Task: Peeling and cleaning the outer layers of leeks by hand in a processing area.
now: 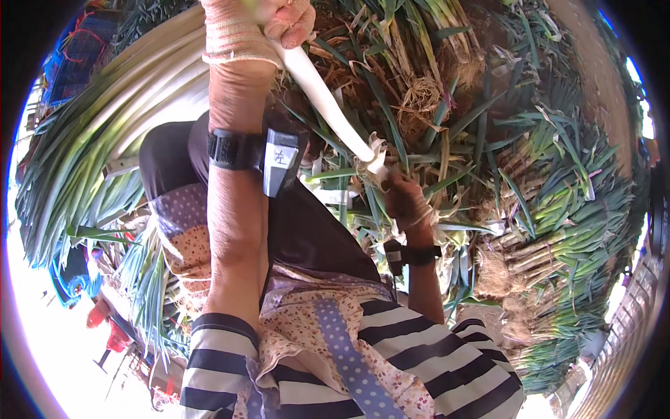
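Both hands are closed on one leek (328, 105): the left hand (279, 24) grips its white stalk up high, the right hand (405, 199) pinches the root end, over the lap. Pulling hard on the skin could snap the stalk.

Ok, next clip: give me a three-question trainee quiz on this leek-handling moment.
1. True or false: the left hand grips the white leek stalk.
2. Which end does the right hand hold? A) green leaf tips B) lower end with peeling skin C) nothing
3. Fill in: a black ___ with a small device sits on the left wrist.

Key: 1 true; 2 B; 3 strap.
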Demonstrator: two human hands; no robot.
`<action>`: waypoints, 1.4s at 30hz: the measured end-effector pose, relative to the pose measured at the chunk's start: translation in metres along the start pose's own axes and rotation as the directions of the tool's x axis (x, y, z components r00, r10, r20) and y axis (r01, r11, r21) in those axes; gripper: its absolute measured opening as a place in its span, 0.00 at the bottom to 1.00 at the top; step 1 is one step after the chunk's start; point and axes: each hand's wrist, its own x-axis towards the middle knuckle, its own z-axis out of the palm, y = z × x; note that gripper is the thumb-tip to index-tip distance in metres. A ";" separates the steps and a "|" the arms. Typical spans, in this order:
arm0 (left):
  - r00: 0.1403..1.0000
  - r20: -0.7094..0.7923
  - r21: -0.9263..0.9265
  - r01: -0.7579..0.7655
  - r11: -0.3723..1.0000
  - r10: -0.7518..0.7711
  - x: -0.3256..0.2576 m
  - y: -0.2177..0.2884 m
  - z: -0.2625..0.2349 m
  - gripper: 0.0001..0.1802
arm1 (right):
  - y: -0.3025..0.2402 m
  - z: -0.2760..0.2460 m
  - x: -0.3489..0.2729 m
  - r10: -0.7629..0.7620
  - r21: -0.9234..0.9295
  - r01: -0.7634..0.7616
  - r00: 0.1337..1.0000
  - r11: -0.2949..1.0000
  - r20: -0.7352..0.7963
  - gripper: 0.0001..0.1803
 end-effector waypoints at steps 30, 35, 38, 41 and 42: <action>0.993 -0.068 -0.218 -0.105 0.970 0.092 0.012 0.021 -0.025 0.28 | 0.017 -0.014 -0.118 -0.560 -0.972 0.145 0.828 0.183 0.017 0.15; 0.994 -0.047 -0.335 -0.106 0.936 0.096 0.011 0.008 -0.030 0.28 | -0.028 -0.008 -0.101 -0.836 -0.949 0.276 0.549 0.154 0.024 0.32; 0.999 0.039 -0.365 -0.020 0.931 0.036 0.008 0.016 -0.029 0.28 | -0.077 0.039 -0.098 -0.898 -0.782 0.624 0.337 -0.012 0.283 0.27; 0.991 0.130 -0.371 0.065 0.926 -0.018 0.012 0.000 -0.032 0.28 | -0.103 0.068 -0.089 -0.778 -0.661 0.746 0.368 -0.080 0.510 0.19; 0.986 0.166 -0.343 0.064 0.937 -0.007 0.012 0.009 -0.033 0.28 | -0.106 0.082 -0.089 -0.555 -0.673 0.674 0.700 0.305 0.449 0.17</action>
